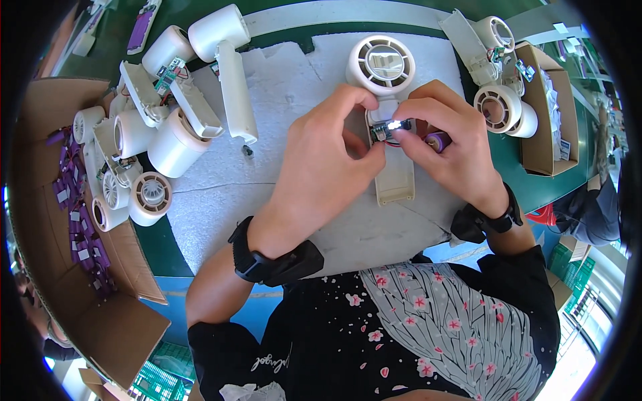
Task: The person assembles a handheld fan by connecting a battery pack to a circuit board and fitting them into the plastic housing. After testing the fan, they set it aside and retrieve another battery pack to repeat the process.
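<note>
A white handheld fan (396, 184) lies in front of me, its round grille head (381, 63) pointing away and its handle shell open. My left hand (324, 157) is curled at the left of the handle, index finger by the neck and thumb at the shell's edge. Between thumb and forefinger, my right hand (455, 137) pinches a small circuit board (384, 129) over the handle cavity. A bright white light shows on that board. Beneath the right fingers a purple battery cell (438, 141) sticks out, and a bit of red wire shows near it.
A grey foam mat (221, 194) covers the green bench. At left, white fan bodies (177, 144) crowd beside a cardboard box (67, 301) holding purple battery cells (80, 227). An empty handle shell (235, 93) lies nearby. More fan parts (498, 107) and another carton (550, 160) stand at right.
</note>
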Available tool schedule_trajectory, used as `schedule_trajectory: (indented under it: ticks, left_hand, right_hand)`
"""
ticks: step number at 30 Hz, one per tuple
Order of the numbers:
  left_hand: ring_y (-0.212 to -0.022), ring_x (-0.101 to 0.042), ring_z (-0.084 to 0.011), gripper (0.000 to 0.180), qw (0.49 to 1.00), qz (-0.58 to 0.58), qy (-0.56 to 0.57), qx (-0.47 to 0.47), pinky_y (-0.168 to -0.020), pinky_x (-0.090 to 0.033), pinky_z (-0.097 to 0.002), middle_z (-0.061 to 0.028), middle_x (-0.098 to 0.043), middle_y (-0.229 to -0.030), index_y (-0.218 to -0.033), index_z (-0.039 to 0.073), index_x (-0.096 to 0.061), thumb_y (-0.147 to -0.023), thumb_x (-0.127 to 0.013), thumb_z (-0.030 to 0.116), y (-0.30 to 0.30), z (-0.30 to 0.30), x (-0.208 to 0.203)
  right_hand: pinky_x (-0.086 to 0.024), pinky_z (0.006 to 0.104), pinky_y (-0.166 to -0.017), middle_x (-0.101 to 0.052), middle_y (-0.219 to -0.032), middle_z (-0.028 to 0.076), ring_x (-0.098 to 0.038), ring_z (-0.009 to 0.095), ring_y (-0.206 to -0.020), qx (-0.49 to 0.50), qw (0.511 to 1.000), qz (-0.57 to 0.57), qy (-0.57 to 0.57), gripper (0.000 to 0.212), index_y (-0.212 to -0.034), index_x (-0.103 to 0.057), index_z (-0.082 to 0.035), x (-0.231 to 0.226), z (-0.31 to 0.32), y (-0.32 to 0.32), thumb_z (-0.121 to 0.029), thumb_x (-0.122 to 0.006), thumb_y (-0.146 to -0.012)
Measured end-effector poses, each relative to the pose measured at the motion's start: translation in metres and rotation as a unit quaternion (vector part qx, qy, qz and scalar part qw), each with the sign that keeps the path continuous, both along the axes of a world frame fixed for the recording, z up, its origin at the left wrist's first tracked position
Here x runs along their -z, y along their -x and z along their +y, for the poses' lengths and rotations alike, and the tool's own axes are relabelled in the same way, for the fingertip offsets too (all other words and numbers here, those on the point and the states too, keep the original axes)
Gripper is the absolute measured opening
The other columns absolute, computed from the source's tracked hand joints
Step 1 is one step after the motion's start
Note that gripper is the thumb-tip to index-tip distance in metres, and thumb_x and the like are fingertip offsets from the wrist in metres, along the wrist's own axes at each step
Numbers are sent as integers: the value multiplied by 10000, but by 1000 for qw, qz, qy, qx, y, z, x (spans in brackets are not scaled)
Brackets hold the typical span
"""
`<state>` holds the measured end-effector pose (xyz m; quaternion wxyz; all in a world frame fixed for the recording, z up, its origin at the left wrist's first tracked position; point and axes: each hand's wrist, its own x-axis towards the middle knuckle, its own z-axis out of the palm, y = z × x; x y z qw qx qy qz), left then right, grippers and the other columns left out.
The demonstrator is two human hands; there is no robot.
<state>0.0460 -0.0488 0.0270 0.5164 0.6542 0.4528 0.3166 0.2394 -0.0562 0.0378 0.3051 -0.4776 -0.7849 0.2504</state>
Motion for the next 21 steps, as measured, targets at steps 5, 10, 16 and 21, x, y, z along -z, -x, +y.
schedule_trajectory:
  ticks: [5, 10, 16, 21]
  left_hand:
    - [-715, -667, -121, 354, 1000, 7, 5, -16, -583, -531, -248, -105, -631, -1073, -1086, 12, -503, -771, -660, -31, -4, -2, 2]
    - [-718, -681, -132, 345, 1000, 6, 13, -18, -588, -531, -249, -105, -641, -1053, -1083, 8, -501, -774, -650, -33, -4, -1, 4]
    - [-719, -684, -134, 329, 1000, 13, 14, -17, -581, -528, -248, -105, -643, -1057, -1074, 6, -502, -782, -646, -41, -3, -1, 4]
    - [-727, -687, -135, 318, 1000, 7, 21, -14, -578, -526, -247, -101, -646, -1048, -1070, 4, -503, -790, -643, -52, -3, -1, 3]
  right_hand:
    - [-451, 230, -536, -596, -914, 64, -560, 121, -637, 12, 999, -11, -29, 226, -951, -650, -37, 2, -1, 3, 16, -711, -740]
    - [-450, 228, -530, -602, -921, 69, -567, 123, -635, 8, 999, -11, -48, 226, -951, -651, -35, 3, 0, 3, 12, -714, -740]
    - [-453, 224, -538, -612, -911, 76, -570, 121, -634, 20, 999, -21, -40, 212, -951, -666, -34, 1, -2, 3, 0, -721, -750]
    - [-451, 221, -540, -619, -901, 82, -572, 121, -636, 16, 998, -19, -63, 195, -946, -679, -28, 3, -2, 1, -14, -730, -759]
